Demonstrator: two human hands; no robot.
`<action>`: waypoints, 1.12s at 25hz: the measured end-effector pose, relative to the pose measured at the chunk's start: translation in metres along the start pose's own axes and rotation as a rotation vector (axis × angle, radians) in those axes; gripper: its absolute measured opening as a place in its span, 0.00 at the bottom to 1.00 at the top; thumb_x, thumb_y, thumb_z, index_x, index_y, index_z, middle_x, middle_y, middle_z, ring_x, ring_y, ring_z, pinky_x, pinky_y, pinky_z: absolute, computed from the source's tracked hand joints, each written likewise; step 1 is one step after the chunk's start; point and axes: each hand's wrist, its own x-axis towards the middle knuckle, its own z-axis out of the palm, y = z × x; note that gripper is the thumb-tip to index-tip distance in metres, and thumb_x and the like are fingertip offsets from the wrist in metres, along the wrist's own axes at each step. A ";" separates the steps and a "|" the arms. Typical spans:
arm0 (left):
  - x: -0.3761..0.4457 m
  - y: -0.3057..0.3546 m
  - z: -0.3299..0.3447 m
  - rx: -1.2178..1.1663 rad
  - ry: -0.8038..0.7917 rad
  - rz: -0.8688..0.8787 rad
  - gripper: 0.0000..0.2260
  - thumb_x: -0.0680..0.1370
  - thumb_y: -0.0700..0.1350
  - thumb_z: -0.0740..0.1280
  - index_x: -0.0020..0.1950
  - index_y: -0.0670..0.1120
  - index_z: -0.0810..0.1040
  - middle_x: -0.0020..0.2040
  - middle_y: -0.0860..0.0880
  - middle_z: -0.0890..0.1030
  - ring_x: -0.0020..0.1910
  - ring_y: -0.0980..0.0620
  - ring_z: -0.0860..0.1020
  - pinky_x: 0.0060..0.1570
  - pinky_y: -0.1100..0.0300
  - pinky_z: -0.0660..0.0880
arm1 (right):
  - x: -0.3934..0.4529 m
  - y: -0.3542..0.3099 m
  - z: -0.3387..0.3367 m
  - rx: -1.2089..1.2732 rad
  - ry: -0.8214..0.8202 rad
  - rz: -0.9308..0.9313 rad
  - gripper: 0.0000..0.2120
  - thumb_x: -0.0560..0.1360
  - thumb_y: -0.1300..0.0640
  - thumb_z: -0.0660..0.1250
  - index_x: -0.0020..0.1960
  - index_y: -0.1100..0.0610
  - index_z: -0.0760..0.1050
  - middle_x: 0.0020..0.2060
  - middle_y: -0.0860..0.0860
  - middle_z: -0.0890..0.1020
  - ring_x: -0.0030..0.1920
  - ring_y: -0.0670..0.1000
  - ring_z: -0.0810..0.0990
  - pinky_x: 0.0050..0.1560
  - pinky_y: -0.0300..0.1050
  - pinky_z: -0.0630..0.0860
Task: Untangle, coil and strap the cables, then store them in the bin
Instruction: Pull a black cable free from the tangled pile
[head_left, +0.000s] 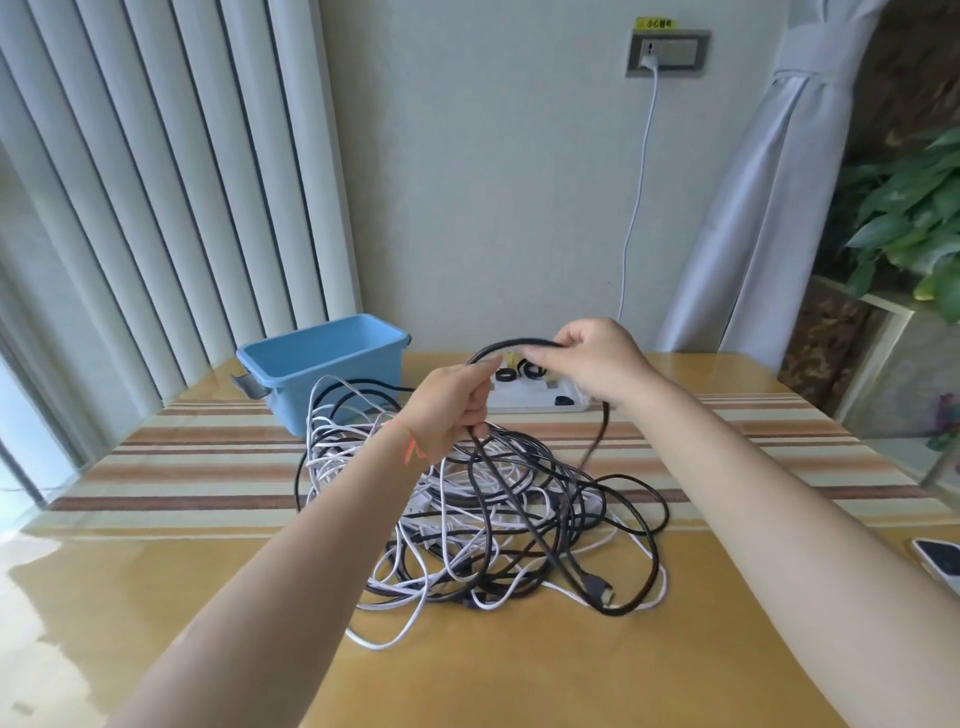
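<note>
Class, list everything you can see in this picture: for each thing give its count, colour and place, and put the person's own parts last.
Black cable: one, black, arched between both hands.
Cable tangle: one heap, black and white, table centre.
Bin: one, blue, far left of table.
Tray: one, white, behind the hands, holding black strap rolls.
Phone: one, white, right table edge.
Wall socket: one, grey, white plug in it.
Plant: one, green, right.
Left hand: grips the black cable.
Right hand: pinches the black cable.

pale wall (493, 182); vertical blinds (156, 182), tied curtain (769, 182)
</note>
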 end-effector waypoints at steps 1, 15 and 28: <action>0.002 -0.004 -0.005 -0.081 0.009 -0.043 0.22 0.83 0.48 0.62 0.31 0.49 0.59 0.25 0.53 0.55 0.23 0.54 0.54 0.21 0.64 0.60 | 0.000 0.011 -0.002 -0.053 -0.069 0.035 0.08 0.73 0.54 0.72 0.43 0.58 0.77 0.31 0.52 0.77 0.25 0.49 0.71 0.29 0.40 0.71; 0.008 0.010 -0.037 -0.474 0.123 -0.008 0.17 0.83 0.55 0.59 0.40 0.47 0.75 0.25 0.54 0.56 0.20 0.57 0.56 0.21 0.66 0.53 | 0.002 0.104 0.004 0.256 -0.004 0.333 0.06 0.76 0.63 0.71 0.49 0.64 0.76 0.35 0.59 0.80 0.25 0.51 0.73 0.21 0.38 0.70; 0.007 -0.005 0.035 0.713 -0.033 0.210 0.15 0.83 0.51 0.62 0.43 0.41 0.76 0.37 0.39 0.79 0.33 0.47 0.73 0.35 0.57 0.69 | -0.035 0.017 0.033 -0.252 -0.831 -0.105 0.08 0.78 0.55 0.66 0.43 0.57 0.77 0.22 0.47 0.79 0.31 0.51 0.79 0.41 0.43 0.75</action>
